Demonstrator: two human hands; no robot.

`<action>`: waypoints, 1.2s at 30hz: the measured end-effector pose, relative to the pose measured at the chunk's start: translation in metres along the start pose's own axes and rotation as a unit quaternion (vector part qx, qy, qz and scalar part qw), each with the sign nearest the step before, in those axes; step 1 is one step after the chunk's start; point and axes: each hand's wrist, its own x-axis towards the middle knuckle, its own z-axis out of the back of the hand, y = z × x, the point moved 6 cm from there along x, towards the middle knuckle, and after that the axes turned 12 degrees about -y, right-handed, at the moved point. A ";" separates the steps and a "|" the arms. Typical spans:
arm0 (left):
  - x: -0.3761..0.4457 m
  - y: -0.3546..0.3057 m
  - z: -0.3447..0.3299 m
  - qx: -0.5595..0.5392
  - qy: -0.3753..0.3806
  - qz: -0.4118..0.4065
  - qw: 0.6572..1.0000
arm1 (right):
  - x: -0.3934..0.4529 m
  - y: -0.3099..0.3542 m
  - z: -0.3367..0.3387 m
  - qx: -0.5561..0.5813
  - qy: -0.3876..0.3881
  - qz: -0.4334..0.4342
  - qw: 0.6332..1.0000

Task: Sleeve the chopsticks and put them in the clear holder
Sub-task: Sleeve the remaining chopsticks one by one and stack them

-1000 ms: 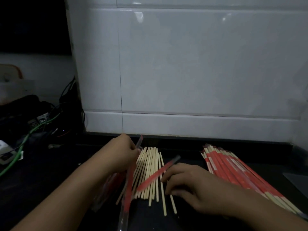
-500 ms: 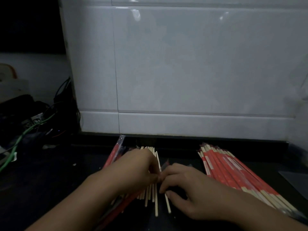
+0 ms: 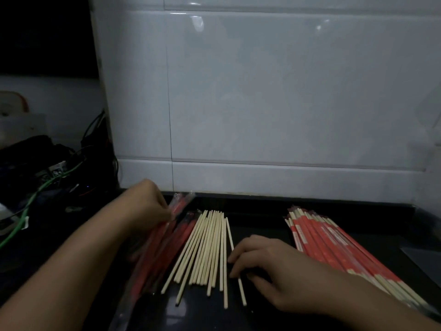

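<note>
Left hand, fingers curled, pinches a red sleeve near the countertop's back edge. Right hand, fingers bent, fingertips touching the outermost bare chopstick. Sleeved pairs lie toward the right edge.

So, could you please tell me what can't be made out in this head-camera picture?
- Clear holder: not identifiable anywhere in the dim head view.
- Left hand: it grips a red sleeve; whether a chopstick is inside is hidden by glare and darkness.
- Right hand: fingertips rest on the rightmost bare chopstick; any pinch is hidden beneath them.
- Sleeved chopstick pile: near ends cut off by the right forearm and frame edge.
- Sleeve print: too small.
</note>
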 end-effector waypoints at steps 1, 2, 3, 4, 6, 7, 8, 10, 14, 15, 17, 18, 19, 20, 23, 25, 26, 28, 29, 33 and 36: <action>0.001 0.008 -0.002 0.030 0.018 0.008 0.999 | 0.000 -0.002 -0.001 0.002 0.006 0.000 1.000; 0.001 0.014 -0.006 0.053 0.038 0.015 0.998 | 0.001 -0.003 -0.002 0.004 0.010 0.001 1.000; 0.002 0.018 -0.012 0.064 0.051 0.018 0.997 | 0.002 -0.005 -0.002 0.008 0.010 0.003 1.000; 0.003 0.018 -0.015 0.065 0.049 0.017 0.997 | 0.002 -0.005 -0.002 0.013 0.006 0.007 1.000; 0.002 0.009 -0.015 0.065 0.012 -0.006 0.998 | 0.004 -0.006 -0.003 0.019 -0.002 0.018 1.000; 0.000 -0.002 -0.014 0.063 -0.014 -0.032 0.997 | 0.004 -0.006 -0.002 0.019 -0.006 0.023 1.000; -0.005 -0.014 -0.012 0.051 -0.037 -0.061 0.996 | 0.005 -0.005 -0.002 0.017 -0.007 0.029 0.999; -0.021 -0.042 -0.009 0.010 -0.073 -0.121 0.990 | 0.007 -0.002 0.000 0.007 -0.008 0.049 0.999; -0.038 -0.066 -0.015 -0.082 -0.073 -0.179 0.978 | 0.010 0.004 0.000 -0.035 -0.001 0.078 0.996; -0.037 -0.065 -0.017 -0.094 -0.066 -0.177 0.978 | 0.009 0.006 -0.001 -0.038 -0.001 0.088 0.995; -0.032 -0.059 -0.021 -0.109 -0.054 -0.169 0.978 | 0.008 0.011 -0.002 -0.037 -0.012 0.107 0.994; -0.029 -0.055 -0.022 -0.120 -0.050 -0.164 0.978 | 0.009 0.012 -0.001 -0.036 -0.025 0.112 0.993; -0.026 -0.053 -0.024 -0.140 -0.044 -0.161 0.976 | 0.010 0.013 0.001 -0.028 -0.047 0.113 0.992; -0.025 -0.051 -0.024 -0.164 -0.035 -0.156 0.973 | 0.010 0.013 0.007 -0.008 -0.082 0.113 0.990; -0.023 -0.048 -0.028 -0.221 -0.010 -0.144 0.965 | 0.009 0.007 0.043 0.091 -0.281 0.051 0.954; -0.025 -0.050 -0.030 -0.226 -0.005 -0.147 0.963 | -0.002 -0.007 0.074 0.160 -0.447 -0.024 0.880; -0.026 -0.052 -0.031 -0.227 -0.004 -0.150 0.962 | -0.010 -0.017 0.086 0.202 -0.512 -0.064 0.833; -0.028 -0.056 -0.034 -0.224 0.003 -0.162 0.961 | -0.023 -0.035 0.105 0.239 -0.587 -0.126 0.763; -0.030 -0.057 -0.035 -0.219 0.009 -0.169 0.961 | -0.027 -0.043 0.112 0.244 -0.604 -0.150 0.744; -0.037 -0.064 -0.038 -0.210 0.035 -0.190 0.959 | -0.038 -0.072 0.116 0.319 -0.627 -0.204 0.681; -0.038 -0.066 -0.038 -0.180 0.035 -0.205 0.961 | -0.038 -0.077 0.114 0.336 -0.629 -0.219 0.666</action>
